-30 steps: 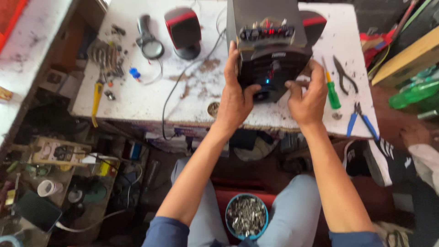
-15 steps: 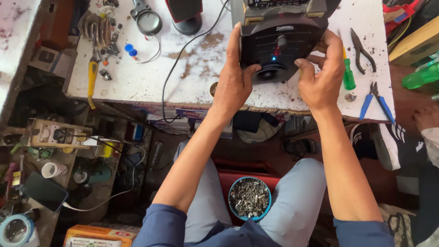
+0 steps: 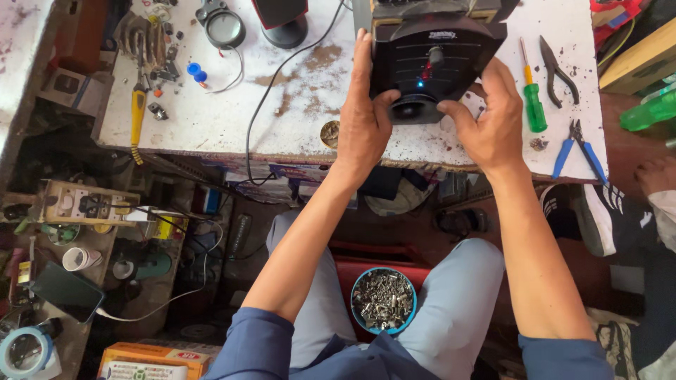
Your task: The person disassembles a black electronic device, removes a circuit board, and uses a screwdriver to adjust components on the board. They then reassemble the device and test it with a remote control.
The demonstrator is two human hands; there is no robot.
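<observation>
Both bare forearms are reaching forward, sleeves pushed up above the elbows. The left hand [image 3: 362, 123] is standing upright with fingers extended, thumb curling inward. The right hand [image 3: 489, 119] is cupping, its fingers [image 3: 496, 77] bending inward.

A black speaker box [image 3: 436, 60] with a round knob and a small blue light stands on the worktop's [image 3: 211, 119] near edge, right of centre.

Bright, even daylight, soft shadows, sharp focus, with slight wide-angle stretching at the edges.
</observation>
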